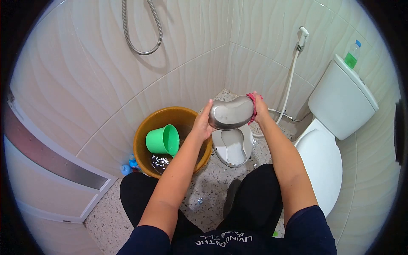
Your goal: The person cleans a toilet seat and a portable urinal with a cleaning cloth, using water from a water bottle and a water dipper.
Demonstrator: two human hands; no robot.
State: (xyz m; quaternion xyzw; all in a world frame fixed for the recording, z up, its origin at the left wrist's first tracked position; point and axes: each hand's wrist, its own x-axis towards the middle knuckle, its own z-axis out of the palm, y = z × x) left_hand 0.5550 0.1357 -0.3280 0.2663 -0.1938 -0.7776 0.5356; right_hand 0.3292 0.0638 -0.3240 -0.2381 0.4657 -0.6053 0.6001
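Observation:
A kidney-shaped metal basin [231, 112], its rounded underside facing up, is held between my two hands. My left hand [204, 121] grips its left end, thumb along the near side. At the right end, my right hand [259, 108] presses a pink cloth [253, 109] against the metal. Below the basin on the floor lies a white bedpan-like vessel [233, 146] with a curved opening. To the left, a green dipper [162, 140] rests inside a brown tub [140, 146] that holds water.
A white toilet [319, 165] stands at the right, a bottle with green liquid [352, 55] on its tank. A white spray hose [290, 80] hangs on the wall. Blue bottles [126, 168] stand left of the tub. A metal shower hose [158, 32] hangs above.

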